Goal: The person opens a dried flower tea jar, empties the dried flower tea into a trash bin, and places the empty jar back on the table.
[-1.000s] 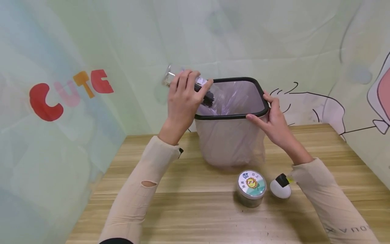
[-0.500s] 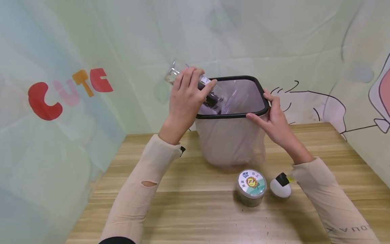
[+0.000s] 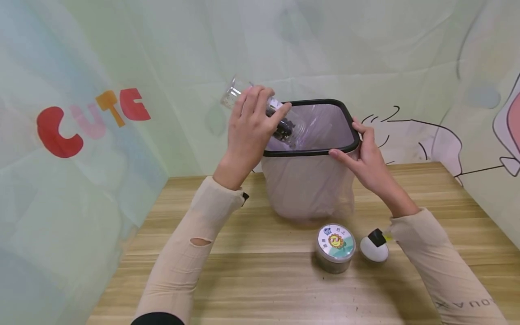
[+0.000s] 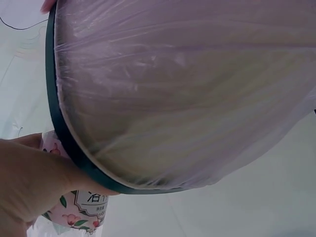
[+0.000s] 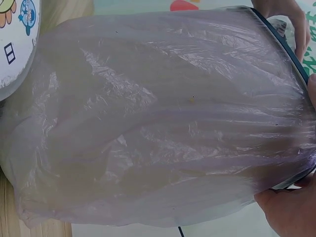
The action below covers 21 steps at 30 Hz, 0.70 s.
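My left hand (image 3: 249,128) grips a clear jar (image 3: 234,94) round its middle. The jar lies tilted, its base up to the left and its lower end inside the bin's opening. Dark loose contents (image 3: 284,128) show near that lower end. A pink floral label (image 4: 89,210) wraps the jar in the left wrist view. The bin (image 3: 306,189) is pale, with a black rim (image 3: 308,153) and a thin translucent liner bag (image 5: 148,123) drawn over its outside. My right hand (image 3: 367,160) holds the rim at its right side, thumb in front and fingers behind.
In front of the bin stands a round tin (image 3: 335,248) with a sunflower picture on its lid. Beside it lies a white round disc (image 3: 374,251), partly overlapped by a black piece at the right cuff. A printed cloth wall (image 3: 195,45) closes off the wooden table's back.
My left hand has shifted slightly right with the jar, and the jar's lower end shows more within the bin. My right hand keeps its hold on the rim.
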### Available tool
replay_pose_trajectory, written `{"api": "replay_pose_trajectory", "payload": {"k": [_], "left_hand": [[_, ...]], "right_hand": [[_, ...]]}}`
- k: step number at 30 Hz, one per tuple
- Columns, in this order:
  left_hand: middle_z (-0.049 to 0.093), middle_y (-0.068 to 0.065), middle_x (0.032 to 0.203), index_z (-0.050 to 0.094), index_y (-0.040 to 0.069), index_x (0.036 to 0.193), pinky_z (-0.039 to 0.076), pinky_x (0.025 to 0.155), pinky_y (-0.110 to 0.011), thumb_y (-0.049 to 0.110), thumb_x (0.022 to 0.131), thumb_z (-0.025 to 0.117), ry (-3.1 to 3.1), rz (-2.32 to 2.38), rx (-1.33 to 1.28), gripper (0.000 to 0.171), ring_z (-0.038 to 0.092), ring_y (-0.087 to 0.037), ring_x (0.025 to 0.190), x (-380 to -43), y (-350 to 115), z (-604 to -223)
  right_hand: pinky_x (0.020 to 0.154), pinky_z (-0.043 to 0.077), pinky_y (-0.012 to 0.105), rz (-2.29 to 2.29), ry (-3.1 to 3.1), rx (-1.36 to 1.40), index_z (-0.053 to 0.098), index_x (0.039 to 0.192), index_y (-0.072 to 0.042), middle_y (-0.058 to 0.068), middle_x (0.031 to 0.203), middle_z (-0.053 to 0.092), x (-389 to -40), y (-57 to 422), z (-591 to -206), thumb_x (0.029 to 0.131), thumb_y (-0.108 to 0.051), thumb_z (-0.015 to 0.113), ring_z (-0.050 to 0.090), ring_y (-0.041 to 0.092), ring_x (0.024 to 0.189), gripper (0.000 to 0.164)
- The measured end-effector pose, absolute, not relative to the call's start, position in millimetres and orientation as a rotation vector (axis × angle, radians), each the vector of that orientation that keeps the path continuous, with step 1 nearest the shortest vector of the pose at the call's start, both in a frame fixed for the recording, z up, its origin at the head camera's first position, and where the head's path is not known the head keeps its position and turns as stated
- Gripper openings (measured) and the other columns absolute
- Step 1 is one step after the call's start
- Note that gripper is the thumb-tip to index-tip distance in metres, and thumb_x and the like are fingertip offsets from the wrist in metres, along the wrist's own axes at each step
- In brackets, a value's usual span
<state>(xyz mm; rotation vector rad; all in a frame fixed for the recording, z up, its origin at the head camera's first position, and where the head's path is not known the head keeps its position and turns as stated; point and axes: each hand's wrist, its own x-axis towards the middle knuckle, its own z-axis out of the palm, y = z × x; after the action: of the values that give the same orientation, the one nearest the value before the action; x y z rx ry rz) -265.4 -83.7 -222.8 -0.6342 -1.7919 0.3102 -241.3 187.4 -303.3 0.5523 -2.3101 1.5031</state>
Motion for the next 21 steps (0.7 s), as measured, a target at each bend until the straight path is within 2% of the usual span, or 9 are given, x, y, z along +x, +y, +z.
{"api": "replay_pose_trajectory", "payload": {"k": [7,21], "left_hand": [[0.059,-0.010,0.119,0.074,0.033,0.116,0.035,0.109,-0.040,0.003,0.101,0.053,-1.766,0.313,-0.631,0.040,0.050,-0.029,0.116,-266.4,-84.4,-223.9],[0.058,-0.010,0.119,0.074,0.031,0.117,0.035,0.108,-0.040,-0.005,0.100,0.048,-1.734,0.333,-0.608,0.048,0.050,-0.030,0.116,-264.6,-81.4,-223.8]], "right_hand": [[0.108,0.035,0.024,1.491,-2.314,0.545,0.017,0.153,-0.003,-0.001,0.165,0.012,-240.6,186.6,-302.8,0.092,-0.029,0.073,0.039,0.027,0.138,0.087],[0.111,0.034,0.028,1.500,-2.316,0.551,0.016,0.153,-0.003,0.000,0.166,0.011,-240.9,187.9,-304.1,0.092,-0.027,0.073,0.037,0.027,0.140,0.087]]}}
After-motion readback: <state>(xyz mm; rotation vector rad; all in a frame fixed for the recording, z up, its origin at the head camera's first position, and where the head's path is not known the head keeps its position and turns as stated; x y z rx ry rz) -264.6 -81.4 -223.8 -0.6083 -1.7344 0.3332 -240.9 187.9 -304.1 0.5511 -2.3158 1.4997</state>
